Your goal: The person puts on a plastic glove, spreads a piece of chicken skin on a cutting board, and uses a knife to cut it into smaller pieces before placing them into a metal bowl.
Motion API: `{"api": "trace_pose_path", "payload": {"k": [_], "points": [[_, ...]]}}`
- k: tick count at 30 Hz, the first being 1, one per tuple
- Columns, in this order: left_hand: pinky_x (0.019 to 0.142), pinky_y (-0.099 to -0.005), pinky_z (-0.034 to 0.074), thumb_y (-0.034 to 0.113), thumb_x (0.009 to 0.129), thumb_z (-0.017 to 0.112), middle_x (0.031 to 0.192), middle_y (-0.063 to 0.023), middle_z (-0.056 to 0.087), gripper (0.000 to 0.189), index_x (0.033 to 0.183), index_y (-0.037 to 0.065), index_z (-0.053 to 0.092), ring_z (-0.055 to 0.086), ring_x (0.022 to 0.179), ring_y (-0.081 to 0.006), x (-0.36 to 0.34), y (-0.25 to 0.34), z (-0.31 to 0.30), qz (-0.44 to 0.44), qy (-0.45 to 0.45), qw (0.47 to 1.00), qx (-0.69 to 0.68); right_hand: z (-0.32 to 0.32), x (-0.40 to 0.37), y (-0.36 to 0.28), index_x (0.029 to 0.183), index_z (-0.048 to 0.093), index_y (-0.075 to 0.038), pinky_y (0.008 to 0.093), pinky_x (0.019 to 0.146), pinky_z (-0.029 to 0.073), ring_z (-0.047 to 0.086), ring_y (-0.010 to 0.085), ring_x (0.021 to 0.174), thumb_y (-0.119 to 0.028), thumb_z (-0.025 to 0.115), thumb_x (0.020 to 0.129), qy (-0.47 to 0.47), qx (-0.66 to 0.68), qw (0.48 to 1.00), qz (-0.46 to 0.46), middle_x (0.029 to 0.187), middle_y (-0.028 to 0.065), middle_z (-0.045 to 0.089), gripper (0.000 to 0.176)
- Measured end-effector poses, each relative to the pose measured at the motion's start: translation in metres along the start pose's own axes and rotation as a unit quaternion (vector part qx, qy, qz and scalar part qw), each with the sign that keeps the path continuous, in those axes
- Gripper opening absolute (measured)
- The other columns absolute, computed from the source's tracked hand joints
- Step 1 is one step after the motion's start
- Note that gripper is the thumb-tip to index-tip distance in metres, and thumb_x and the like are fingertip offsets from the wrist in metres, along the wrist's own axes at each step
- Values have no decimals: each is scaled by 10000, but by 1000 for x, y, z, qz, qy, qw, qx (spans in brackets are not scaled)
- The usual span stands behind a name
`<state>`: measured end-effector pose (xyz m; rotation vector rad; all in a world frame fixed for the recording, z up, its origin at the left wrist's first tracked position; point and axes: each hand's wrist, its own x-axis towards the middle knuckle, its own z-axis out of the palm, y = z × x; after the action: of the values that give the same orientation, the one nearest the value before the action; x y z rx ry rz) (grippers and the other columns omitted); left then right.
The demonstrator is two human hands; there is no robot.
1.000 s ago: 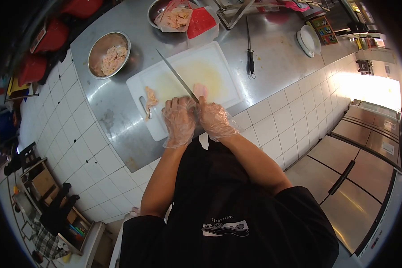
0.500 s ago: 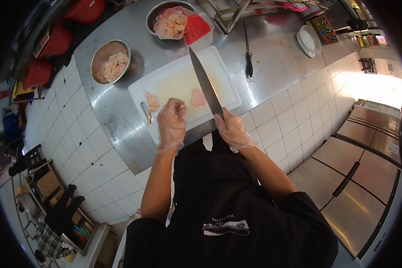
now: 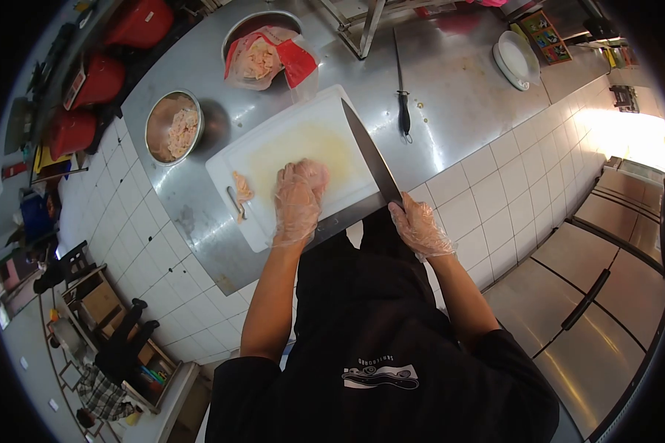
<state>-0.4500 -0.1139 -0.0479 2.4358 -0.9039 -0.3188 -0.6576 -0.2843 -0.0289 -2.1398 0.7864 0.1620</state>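
Note:
My right hand (image 3: 419,225), in a clear plastic glove, grips the handle of a long chef's knife (image 3: 372,152). The blade points away from me over the right edge of a white cutting board (image 3: 255,229). On the board, my gloved left hand (image 3: 297,205) has its fingers curled onto a piece of raw chicken (image 3: 317,176), partly covering it. Yellowish trimmings (image 3: 241,188) lie by the board's handle slot at the left.
A steel bowl (image 3: 155,127) of raw chicken pieces stands left of the board. Behind it, another bowl (image 3: 231,33) holds a red and clear plastic bag (image 3: 298,63) with chicken. A sharpening steel (image 3: 404,114) and white dishes (image 3: 516,59) lie to the right.
My left hand has moved right, from beside the chicken piece onto it. My right hand has shifted right with the knife, away from the chicken. The whole view has shifted slightly.

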Motion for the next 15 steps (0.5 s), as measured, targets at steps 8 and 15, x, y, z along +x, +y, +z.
{"api": "trace_pose_path", "payload": {"k": [8,15], "points": [[855,-501,502,29,900,670,968,-172,643,101,963,19,592,630,957,-396,0,20,18,-22,31,998,-51,-23,20,34,1156,562,48,566,589,492,638,503,649,-195,611,1044,-67,-2,997,-28,650,271,599,272],[845,-488,514,7,885,599,923,-146,639,118,995,33,635,623,912,-369,-7,25,27,-55,56,994,75,-45,42,50,1104,569,30,574,625,508,651,494,680,-198,626,1037,-101,-27,991,-88,691,272,624,245]]}}
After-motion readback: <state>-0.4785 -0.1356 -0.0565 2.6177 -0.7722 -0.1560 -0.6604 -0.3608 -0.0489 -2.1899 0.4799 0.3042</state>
